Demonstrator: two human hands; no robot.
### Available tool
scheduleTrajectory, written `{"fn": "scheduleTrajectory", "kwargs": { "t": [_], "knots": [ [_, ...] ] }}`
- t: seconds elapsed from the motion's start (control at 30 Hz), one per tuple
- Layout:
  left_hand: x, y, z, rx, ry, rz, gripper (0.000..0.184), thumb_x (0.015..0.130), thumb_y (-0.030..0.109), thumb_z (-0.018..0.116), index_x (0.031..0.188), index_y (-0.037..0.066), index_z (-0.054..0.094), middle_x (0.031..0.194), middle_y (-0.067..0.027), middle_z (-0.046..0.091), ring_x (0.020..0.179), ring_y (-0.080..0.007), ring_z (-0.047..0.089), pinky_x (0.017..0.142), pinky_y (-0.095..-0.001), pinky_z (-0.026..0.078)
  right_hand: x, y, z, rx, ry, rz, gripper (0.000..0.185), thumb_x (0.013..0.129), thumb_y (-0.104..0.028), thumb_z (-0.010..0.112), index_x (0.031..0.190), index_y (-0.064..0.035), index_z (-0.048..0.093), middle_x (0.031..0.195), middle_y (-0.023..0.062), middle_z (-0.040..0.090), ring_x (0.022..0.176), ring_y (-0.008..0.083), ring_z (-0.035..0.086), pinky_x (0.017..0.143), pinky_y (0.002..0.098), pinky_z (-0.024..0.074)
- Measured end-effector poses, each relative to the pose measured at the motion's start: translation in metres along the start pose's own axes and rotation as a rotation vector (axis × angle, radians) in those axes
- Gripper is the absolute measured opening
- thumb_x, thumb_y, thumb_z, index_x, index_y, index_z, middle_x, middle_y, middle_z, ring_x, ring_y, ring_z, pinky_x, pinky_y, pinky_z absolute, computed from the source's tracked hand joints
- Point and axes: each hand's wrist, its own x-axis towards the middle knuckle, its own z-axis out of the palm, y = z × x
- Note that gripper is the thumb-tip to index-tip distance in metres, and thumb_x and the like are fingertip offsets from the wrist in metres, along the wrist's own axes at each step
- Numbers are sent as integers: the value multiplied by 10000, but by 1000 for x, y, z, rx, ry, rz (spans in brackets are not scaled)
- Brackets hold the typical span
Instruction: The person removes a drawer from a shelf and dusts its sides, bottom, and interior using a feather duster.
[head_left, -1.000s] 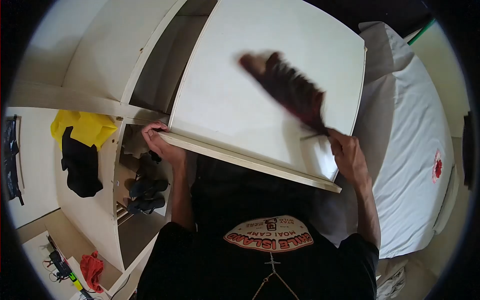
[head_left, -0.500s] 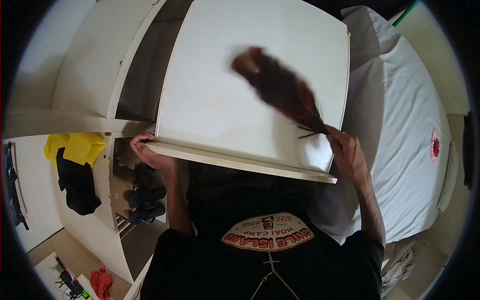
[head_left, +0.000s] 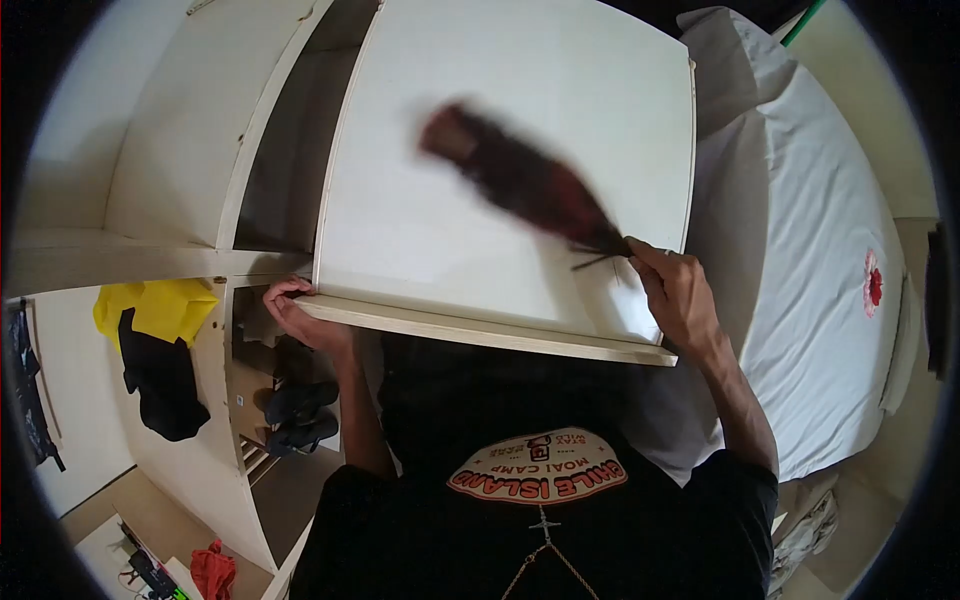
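Note:
A shallow white drawer (head_left: 500,60) lies in front of me, its pale wooden front edge (head_left: 480,328) close to my body. The fingers of my left hand (head_left: 308,315) curl round the left corner of that edge. Over the right part of the white surface, my right hand (head_left: 683,298) pinches the thin end of a dark red-brown feather duster (head_left: 530,185). The duster points up and to the left, smeared by motion. Whether it touches the surface I cannot tell.
A bed with a white sheet (head_left: 810,230) runs along the right. Open shelving (head_left: 165,130) stands on the left, with black shoes (head_left: 298,415) below. Yellow cloth (head_left: 155,308) and black cloth (head_left: 165,385) hang there. A red cloth (head_left: 212,570) lies at lower left.
My right hand has moved slightly left and up, carrying the duster; its broad end has swung left across the white surface. The left hand keeps its hold on the corner.

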Motion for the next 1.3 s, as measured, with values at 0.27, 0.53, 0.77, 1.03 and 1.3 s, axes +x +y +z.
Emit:
{"fn": "scheduleTrajectory", "kwargs": {
  "t": [0.27, 0.53, 0.77, 1.03, 1.3],
  "knots": [
    [2, -3, 0, -23, -19, 63, 297, 979, 306, 335, 878, 52, 450, 800, -58, 419, 767, -173, 431, 737, -308, 360, -8, 2, -16, -38, -26, 61, 207, 865, -32, 622, 1060, -1, 685, 882, 196, 692, 798, 342, 682, 717, 391, 536],
    [3, -7, -3, 14, -15, 36, 309, 978, 326, 327, 863, 63, 442, 811, -64, 418, 770, -171, 422, 737, -317, 363, -22, 22, -21, -17, -11, 208, 204, 852, -3, 600, 1034, 10, 691, 882, 224, 687, 821, 339, 690, 731, 378, 535],
    [11, -14, -9, 4, -14, 25, 289, 965, 304, 320, 854, 64, 438, 801, -55, 400, 756, -172, 402, 729, -322, 364, -43, 41, -26, -49, -123, 255, 172, 853, -40, 611, 994, -6, 702, 863, 189, 696, 785, 362, 674, 720, 391, 532],
    [13, -7, -7, 56, -20, 23, 352, 983, 350, 318, 807, 54, 391, 797, -48, 369, 743, -181, 387, 745, -345, 356, -53, 44, -30, -71, -16, 218, 174, 864, -55, 613, 1010, -9, 695, 866, 191, 693, 794, 359, 673, 718, 406, 526],
    [13, -11, -10, 81, -29, 65, 359, 996, 340, 290, 811, 53, 400, 795, -49, 375, 731, -177, 390, 746, -344, 373, -31, 36, -26, -85, 32, 260, 242, 850, -33, 609, 1084, -27, 670, 865, 182, 689, 804, 355, 669, 686, 406, 525]
  ]
}}
